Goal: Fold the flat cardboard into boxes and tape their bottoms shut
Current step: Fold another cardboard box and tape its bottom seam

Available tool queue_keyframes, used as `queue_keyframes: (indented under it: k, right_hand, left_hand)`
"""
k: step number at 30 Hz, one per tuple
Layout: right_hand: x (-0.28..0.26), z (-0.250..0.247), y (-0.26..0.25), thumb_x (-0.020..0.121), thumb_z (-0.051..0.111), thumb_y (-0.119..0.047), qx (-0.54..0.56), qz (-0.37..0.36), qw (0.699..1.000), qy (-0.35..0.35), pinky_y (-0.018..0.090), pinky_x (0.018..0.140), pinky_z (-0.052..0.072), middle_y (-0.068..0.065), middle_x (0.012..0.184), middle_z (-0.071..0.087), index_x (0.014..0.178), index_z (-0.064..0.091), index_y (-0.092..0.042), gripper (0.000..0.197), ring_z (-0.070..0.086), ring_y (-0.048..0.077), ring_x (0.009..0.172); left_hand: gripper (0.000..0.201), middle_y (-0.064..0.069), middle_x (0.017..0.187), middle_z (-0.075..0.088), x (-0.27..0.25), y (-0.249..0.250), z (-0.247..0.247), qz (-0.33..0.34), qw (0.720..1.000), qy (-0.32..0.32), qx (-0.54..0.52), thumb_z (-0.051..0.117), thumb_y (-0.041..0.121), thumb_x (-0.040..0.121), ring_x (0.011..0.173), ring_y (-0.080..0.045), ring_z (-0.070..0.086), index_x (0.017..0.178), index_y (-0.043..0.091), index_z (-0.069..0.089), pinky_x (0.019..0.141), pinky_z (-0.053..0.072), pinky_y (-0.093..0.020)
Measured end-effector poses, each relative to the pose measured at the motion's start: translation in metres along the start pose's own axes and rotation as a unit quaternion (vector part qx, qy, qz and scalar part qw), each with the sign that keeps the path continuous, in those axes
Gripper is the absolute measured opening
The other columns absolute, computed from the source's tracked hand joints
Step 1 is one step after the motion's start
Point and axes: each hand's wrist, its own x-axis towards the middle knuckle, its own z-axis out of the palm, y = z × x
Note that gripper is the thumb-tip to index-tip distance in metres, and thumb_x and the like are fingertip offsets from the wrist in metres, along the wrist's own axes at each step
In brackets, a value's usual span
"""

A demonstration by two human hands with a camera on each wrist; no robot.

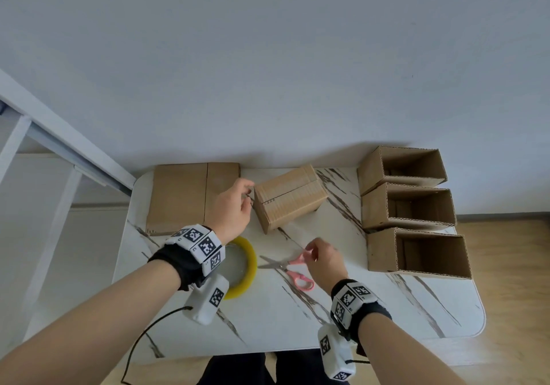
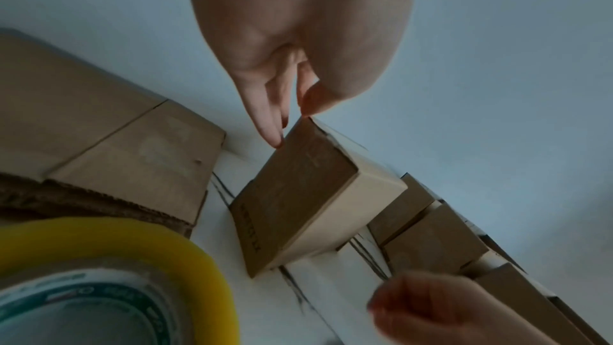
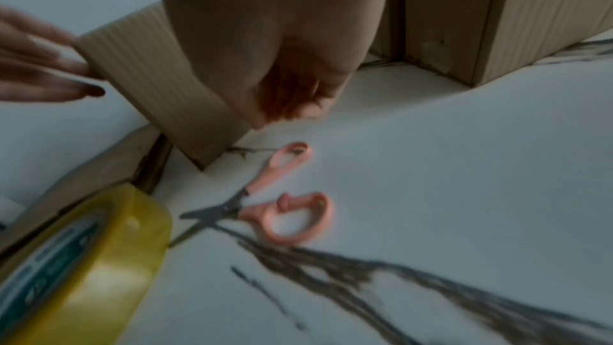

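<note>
A folded cardboard box [image 1: 290, 198] stands bottom-up in the middle of the table, a seam running along its top. My left hand [image 1: 248, 195] is at its left end. In the left wrist view the straight fingertips [image 2: 277, 140] and thumb touch the top edge of that end face [image 2: 291, 193]. My right hand [image 1: 311, 253] hovers with curled fingers just above the pink-handled scissors [image 1: 290, 265]. In the right wrist view the scissors [image 3: 265, 203] lie part open on the table, free of the hand [image 3: 291, 106]. A yellow tape roll [image 1: 242, 265] lies flat under my left wrist.
A stack of flat cardboard [image 1: 184, 197] lies at the back left, against the wall. Three folded boxes [image 1: 407, 206] lie on their sides in a row along the right edge, open ends facing right. The marble-patterned table [image 1: 357, 310] has bare room at the front.
</note>
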Motion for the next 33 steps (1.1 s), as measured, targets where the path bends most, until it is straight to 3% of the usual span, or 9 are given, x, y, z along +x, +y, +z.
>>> queue_keyframes:
  k: [6,9,13,19,22,24,26,29,33]
  right_hand:
    - [0.011,-0.043,-0.037,0.095,0.05,-0.018,0.12,-0.035,0.961,0.245,0.03,0.085,0.046,0.002,0.113,0.052,0.118,0.047,-0.011,0.024,0.052,0.015,0.1]
    - [0.024,-0.053,-0.053,0.095,0.05,-0.022,0.156,-0.07,0.958,0.232,0.032,0.102,0.041,0.001,0.129,0.049,0.13,0.044,-0.012,0.036,0.048,0.015,0.12]
    - [0.036,-0.057,-0.066,0.095,0.051,-0.024,0.192,-0.042,0.966,0.17,0.032,0.104,0.039,0.003,0.136,0.047,0.139,0.041,-0.013,0.046,0.046,0.016,0.123]
    - [0.038,-0.05,-0.067,0.097,0.049,-0.02,0.17,-0.035,0.971,0.163,0.027,0.107,0.033,0.005,0.132,0.04,0.145,0.035,-0.012,0.051,0.041,0.018,0.124]
    - [0.04,-0.052,-0.067,0.097,0.048,-0.02,0.166,-0.024,0.973,0.16,0.037,0.11,0.033,0.007,0.136,0.039,0.144,0.035,-0.012,0.05,0.038,0.021,0.127]
    - [0.042,-0.054,-0.066,0.097,0.048,-0.021,0.162,-0.021,0.976,0.144,0.038,0.111,0.031,0.008,0.138,0.038,0.145,0.034,-0.011,0.051,0.036,0.022,0.13]
    - [0.042,-0.055,-0.066,0.097,0.048,-0.021,0.143,-0.028,0.98,0.133,0.036,0.113,0.028,0.008,0.142,0.036,0.146,0.031,-0.01,0.053,0.033,0.022,0.133]
    - [0.039,-0.056,-0.069,0.098,0.043,-0.022,0.019,-0.109,0.982,0.155,0.037,0.117,0.017,0.0,0.155,0.025,0.149,0.024,-0.017,0.055,0.017,0.016,0.144]
    - [0.03,-0.05,-0.072,0.101,0.023,-0.037,-0.161,-0.233,0.957,0.07,0.035,0.119,-0.006,-0.012,0.159,0.004,0.151,0.012,-0.028,0.052,-0.011,0.002,0.142]
  left_hand:
    - [0.021,-0.012,0.078,0.058,0.002,-0.006,0.01,-0.086,0.985,-0.036,-0.144,0.045,0.037,0.082,0.074,-0.029,0.063,0.076,0.019,0.053,0.083,0.05,-0.06]
    - [0.015,-0.016,0.079,0.061,0.006,0.002,0.012,-0.101,0.973,-0.056,-0.199,0.047,0.033,0.081,0.074,-0.02,0.056,0.073,0.024,0.056,0.088,0.047,-0.059]
    - [0.027,-0.008,0.091,0.062,0.009,0.02,0.009,-0.086,0.972,-0.08,-0.202,0.045,0.016,0.097,0.089,-0.024,0.058,0.118,0.01,0.062,0.094,0.046,-0.046]
    - [0.05,-0.006,0.072,0.051,0.015,0.024,0.02,-0.096,0.982,-0.122,-0.106,0.031,0.021,0.102,0.058,-0.016,0.044,0.147,0.001,0.02,0.053,0.034,-0.026]
    - [0.053,-0.019,0.116,0.059,0.015,0.021,0.024,-0.09,0.984,-0.118,-0.095,0.029,0.023,0.103,0.09,-0.02,0.052,0.149,0.002,0.014,0.077,0.04,-0.028]
    - [0.054,-0.015,0.144,0.042,0.014,0.018,0.026,-0.091,0.983,-0.127,-0.101,0.026,0.025,0.103,0.121,-0.024,0.047,0.15,0.005,0.009,0.096,0.035,-0.027]
    - [0.057,-0.005,0.158,0.01,0.012,0.014,0.028,-0.065,0.985,-0.126,-0.094,0.025,0.025,0.103,0.145,-0.019,0.015,0.151,0.012,-0.004,0.112,0.015,-0.024]
    - [0.057,0.004,0.154,-0.022,0.012,0.008,0.03,0.073,0.991,-0.095,0.065,0.023,0.026,0.103,0.142,-0.009,-0.019,0.149,0.018,-0.011,0.119,-0.001,-0.03]
    - [0.063,0.006,0.151,-0.026,0.011,0.003,0.031,0.143,0.944,-0.126,0.271,0.003,0.045,0.095,0.142,-0.011,-0.02,0.149,0.016,-0.01,0.121,0.002,-0.034]
